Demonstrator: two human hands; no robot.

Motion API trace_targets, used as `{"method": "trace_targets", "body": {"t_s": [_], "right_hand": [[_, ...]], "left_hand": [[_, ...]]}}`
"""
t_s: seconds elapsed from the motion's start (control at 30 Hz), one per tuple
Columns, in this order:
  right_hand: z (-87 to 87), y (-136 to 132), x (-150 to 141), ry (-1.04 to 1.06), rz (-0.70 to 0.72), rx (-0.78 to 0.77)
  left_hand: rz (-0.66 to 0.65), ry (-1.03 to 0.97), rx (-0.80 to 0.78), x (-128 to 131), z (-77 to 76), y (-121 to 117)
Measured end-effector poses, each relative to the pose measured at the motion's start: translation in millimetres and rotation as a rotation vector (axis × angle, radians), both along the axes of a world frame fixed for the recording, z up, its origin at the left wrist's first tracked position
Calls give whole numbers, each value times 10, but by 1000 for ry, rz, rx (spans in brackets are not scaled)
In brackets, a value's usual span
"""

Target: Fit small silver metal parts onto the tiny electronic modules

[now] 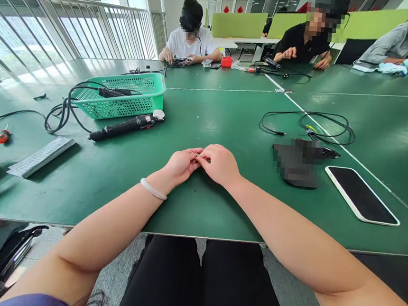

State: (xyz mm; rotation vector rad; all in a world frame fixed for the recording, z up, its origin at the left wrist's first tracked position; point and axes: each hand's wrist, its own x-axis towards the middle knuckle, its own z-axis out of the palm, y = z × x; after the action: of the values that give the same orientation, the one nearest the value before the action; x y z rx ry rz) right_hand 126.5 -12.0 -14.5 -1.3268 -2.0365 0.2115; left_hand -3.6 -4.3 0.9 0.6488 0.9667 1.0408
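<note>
My left hand [183, 164] and my right hand [220, 165] meet over the middle of the green table [199, 205], fingertips touching. Between the pinched fingers is something tiny and dark, too small to name. Both hands are closed at the fingertips. A pale ring bangle circles my left wrist. Left of the hands lies a black electric screwdriver [125, 127] with its cable, in front of a green plastic basket [121, 99].
To the right lie a phone [362, 195], a dark blurred-out object [298, 163] and a coiled black cable [328, 121]. On the left are a long pale box [42, 158] and a small orange-red piece [2, 136]. Several people sit across the table.
</note>
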Motion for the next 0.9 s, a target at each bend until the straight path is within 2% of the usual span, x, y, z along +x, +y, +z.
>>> {"method": "trace_targets", "body": {"t_s": [0.13,0.23,0.33,0.47,0.57,0.63,0.7,0.77,0.83,0.9], "right_hand": [[-15,62,123,84,29,90],[-37,119,222,113,-15,57],[-57,157,288,141,-44,9],[-58,175,333,171,-73,-25],[-53,176,346,193,-74,-44],[-50,177,346,190,-66,-63],[-49,180,341,187,-51,-85],[-47,185,334,184,-35,-107],[-46,190,328,175,-18,-125],[-45,192,325,167,-6,-150]], "left_hand": [[111,-44,-46,-82,-11,79],[159,-25,-48,-181,-4,137],[239,23,-33,-347,66,166],[316,93,-14,-716,200,130],[357,198,29,-1110,212,57],[322,579,142,-1402,163,-6],[242,1074,223,-1674,94,-82],[68,1517,315,-1887,32,-171],[-22,1751,458,-2025,-3,-265],[-87,1861,497,-2105,-11,-349]]}}
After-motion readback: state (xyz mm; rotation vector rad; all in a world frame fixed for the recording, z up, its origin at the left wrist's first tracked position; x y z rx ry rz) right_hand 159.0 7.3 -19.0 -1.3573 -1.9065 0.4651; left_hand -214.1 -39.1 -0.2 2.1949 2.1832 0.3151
